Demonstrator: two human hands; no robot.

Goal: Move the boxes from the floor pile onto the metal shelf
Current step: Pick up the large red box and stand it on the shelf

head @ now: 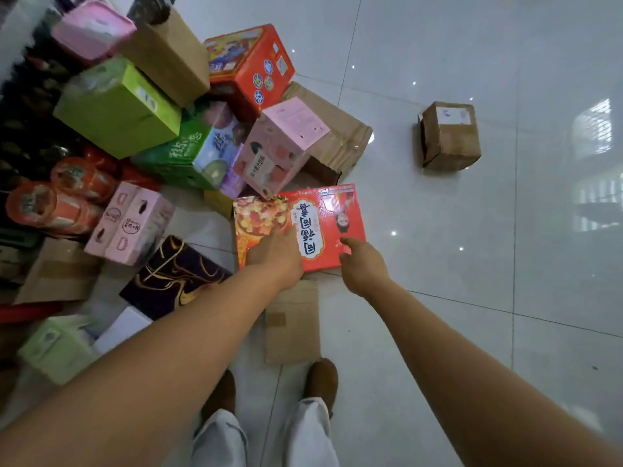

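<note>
Left hand (274,256), right hand (362,264) — at red box (325,215)

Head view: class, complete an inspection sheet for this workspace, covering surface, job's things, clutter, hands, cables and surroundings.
Surface: glossy white tiled floor, reflecting light.
Job's things: red flat box lies nearest the person; behind it are stacked a green box, a pink box and others; a brown carton stands apart on the right.
Clutter: flattened cardboard lies in front of the person's shoes.
Hands: left hand rests on the red flat box; right hand reaches over its near right corner, holding nothing.
Cables: nothing seen.
Surroundings: metal shelf not in view.
</note>
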